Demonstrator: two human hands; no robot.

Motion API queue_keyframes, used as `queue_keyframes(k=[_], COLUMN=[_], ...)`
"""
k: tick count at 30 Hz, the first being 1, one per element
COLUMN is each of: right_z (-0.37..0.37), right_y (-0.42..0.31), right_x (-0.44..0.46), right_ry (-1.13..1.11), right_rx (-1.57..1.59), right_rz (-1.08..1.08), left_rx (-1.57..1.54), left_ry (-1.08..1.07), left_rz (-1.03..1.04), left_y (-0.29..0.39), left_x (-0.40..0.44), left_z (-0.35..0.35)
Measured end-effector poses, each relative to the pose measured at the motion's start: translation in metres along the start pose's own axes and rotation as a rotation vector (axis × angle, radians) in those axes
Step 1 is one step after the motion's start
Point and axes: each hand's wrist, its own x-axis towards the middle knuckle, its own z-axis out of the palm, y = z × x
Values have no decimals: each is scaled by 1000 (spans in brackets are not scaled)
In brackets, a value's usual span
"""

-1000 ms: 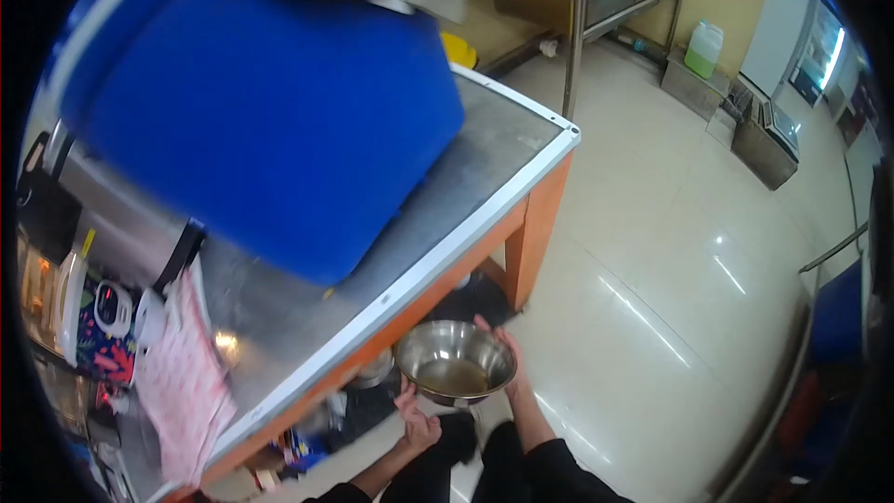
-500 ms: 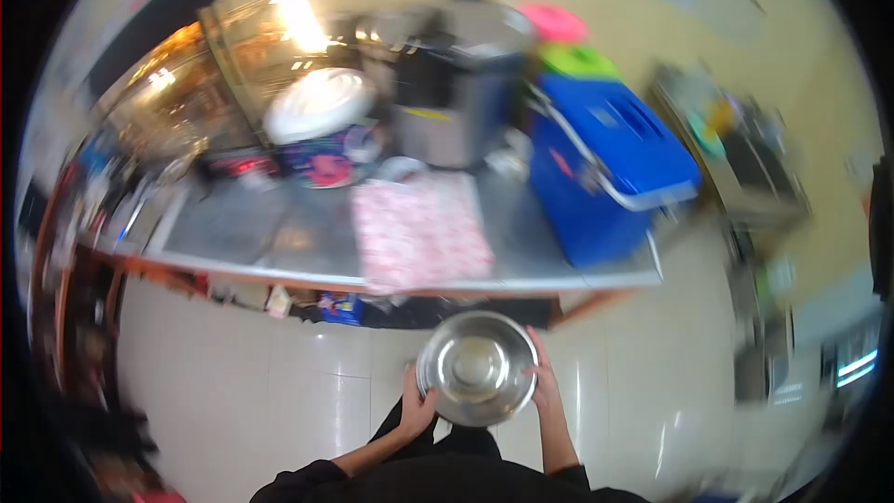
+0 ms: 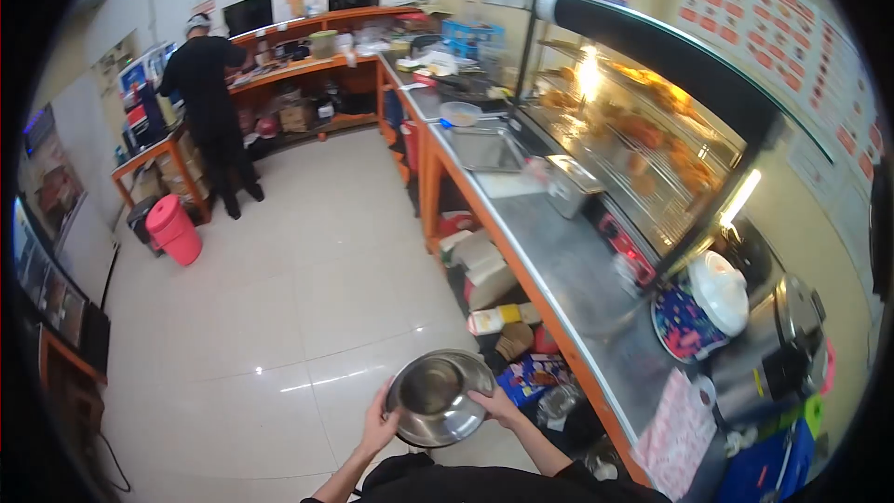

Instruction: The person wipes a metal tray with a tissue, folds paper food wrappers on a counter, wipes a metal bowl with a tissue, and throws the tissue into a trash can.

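Note:
A shiny stainless steel bowl is held in front of my body, above the tiled floor. My left hand grips its left rim, with the fingers curled under the side. At the opposite rim my right hand is closed, thumb over the edge. The bowl's mouth faces up toward me and looks slightly tilted; whether a little liquid lies at its bottom I cannot tell. Close to my right hand, a blue printed package sits on the shelf under the counter.
A steel counter with an orange frame runs along my right, bearing a lit glass food warmer, a steel container, a patterned tub and a pink-white bag. A person in black stands far left near a pink bin.
My view has swung left along the counter, bringing the far room and the person into sight. Both hands still hold the bowl, which now appears more tilted.

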Motion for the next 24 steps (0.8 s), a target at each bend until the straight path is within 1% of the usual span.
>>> queue_keyframes(k=[1, 4, 5, 8, 9, 10, 12, 15, 18, 19, 21, 22, 24], right_z=[20, 42, 47, 30, 13, -8, -34, -78, -101, -108, -100, -94, -91], right_y=[-24, -78, -105, -123, -129, -139, -188, -182, -172, -167, -202, -215, -219], right_x=[16, 48, 48, 92, 104, 114, 114, 155, 185, 189, 178, 175, 184], right_ry=[2, -13, 40, 333, 414, 490, 608, 845, 1040, 981, 1059, 1090, 1082], right_rx=[-87, -344, -339, -173, -216, -255, -137, 100, 388, 557, 774, 875, 960], right_rz=[-38, -337, -385, -686, -616, -543, -586, -463, -395, -369, -264, -201, -231], left_rx=[-2, 61, 81, -243, -267, -285, -414, -496, -445, -410, -355, -337, -300], left_ry=[69, 209, 239, 219, 192, 213, 178, -7, -247, -308, -405, -407, -402], left_rz=[-3, -9, -1, -242, -212, -254, -323, -451, -516, -485, -447, -438, -401], left_y=[-5, -8, -8, 4, -6, -14, -19, -17, -21, -25, -36, -34, -23], left_x=[16, 53, 73, 133, 156, 175, 221, 292, 359, 382, 413, 423, 453], left_z=[-20, -55, -58, -41, -36, -28, -11, 7, 17, 21, 25, 28, 36])
